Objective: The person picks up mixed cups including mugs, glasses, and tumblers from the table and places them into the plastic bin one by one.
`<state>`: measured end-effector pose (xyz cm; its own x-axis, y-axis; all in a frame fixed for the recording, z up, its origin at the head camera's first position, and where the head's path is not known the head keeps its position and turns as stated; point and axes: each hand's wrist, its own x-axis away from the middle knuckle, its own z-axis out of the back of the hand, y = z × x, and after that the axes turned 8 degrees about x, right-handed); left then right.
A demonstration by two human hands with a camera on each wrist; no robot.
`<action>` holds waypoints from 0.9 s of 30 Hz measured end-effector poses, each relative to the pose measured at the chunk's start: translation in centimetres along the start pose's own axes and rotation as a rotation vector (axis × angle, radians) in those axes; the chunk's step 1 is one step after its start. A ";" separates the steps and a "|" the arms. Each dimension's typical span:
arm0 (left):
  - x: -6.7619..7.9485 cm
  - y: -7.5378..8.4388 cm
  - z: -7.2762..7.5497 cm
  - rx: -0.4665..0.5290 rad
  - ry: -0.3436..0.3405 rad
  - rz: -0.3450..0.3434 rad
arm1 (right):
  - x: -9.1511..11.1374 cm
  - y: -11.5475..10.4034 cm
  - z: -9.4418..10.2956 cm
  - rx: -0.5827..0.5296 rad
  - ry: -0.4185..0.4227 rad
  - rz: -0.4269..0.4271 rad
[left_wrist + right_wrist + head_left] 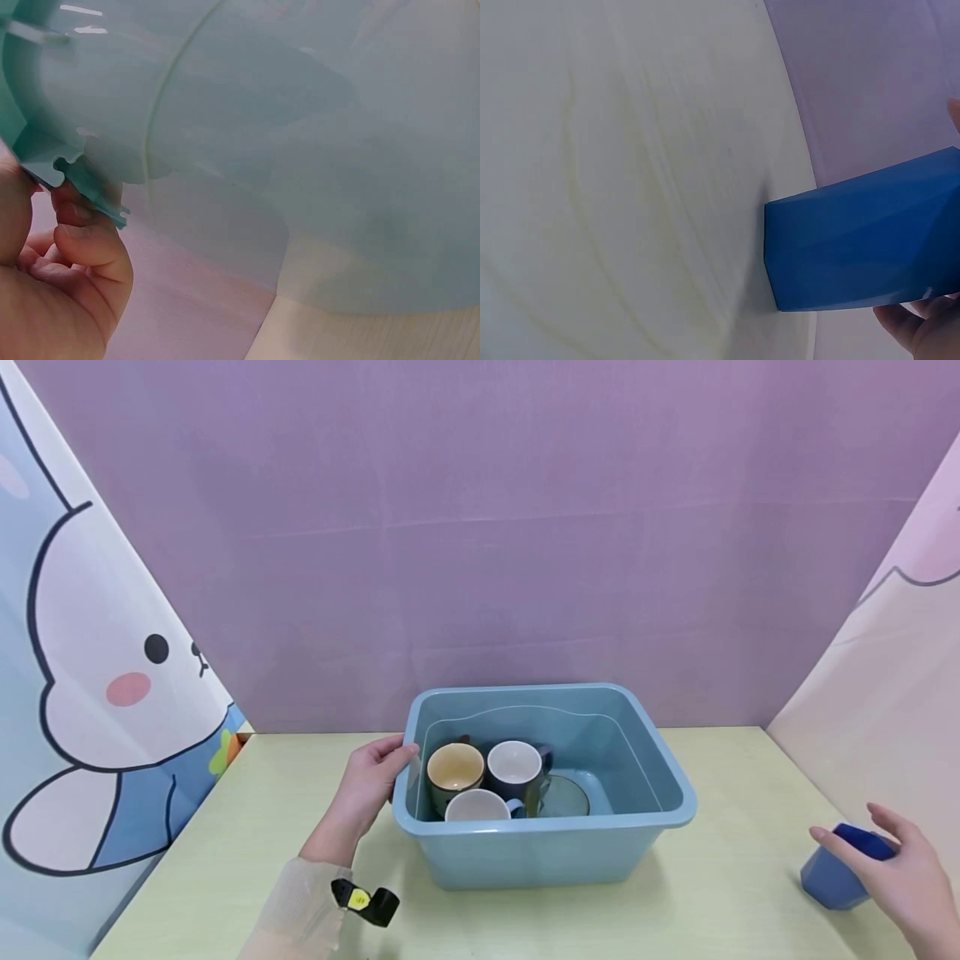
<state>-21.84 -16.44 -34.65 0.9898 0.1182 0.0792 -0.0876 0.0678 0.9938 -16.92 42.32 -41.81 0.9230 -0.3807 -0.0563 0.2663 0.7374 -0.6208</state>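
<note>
My left hand (369,774) grips the left rim of a light blue plastic basin (525,860), its fingers curled around the lip in the left wrist view. In the basin are a mug with a yellowish inside (455,765), a dark mug with a white inside (514,762), a white-lined mug with a light blue handle (477,806) and a clear glass cup (564,797), partly hidden. At far right, my right hand (903,868) spreads around a blue faceted cup (832,878) standing on the table. One fingertip is apart from the cup in the right wrist view.
The pale wooden table (735,860) carries the basin and the cup. Behind it hangs a purple cloth (510,543). A cartoon-print cloth (112,635) borders the left side and a pale cloth (892,693) the right.
</note>
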 end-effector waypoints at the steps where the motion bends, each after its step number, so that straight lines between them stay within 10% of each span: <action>1: 0.0 0.0 0.0 0.000 0.000 0.000 | 0.0 0.1 -0.1 0.001 -0.001 -0.004; 27: -0.1 -0.1 -0.1 -0.001 0.006 0.005 | 0.4 0.8 -0.4 0.107 -0.062 -0.041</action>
<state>-21.94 -16.39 -34.76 0.9886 0.1249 0.0835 -0.0925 0.0680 0.9934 -16.43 42.53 -42.63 0.9252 -0.3790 0.0184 0.3295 0.7786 -0.5340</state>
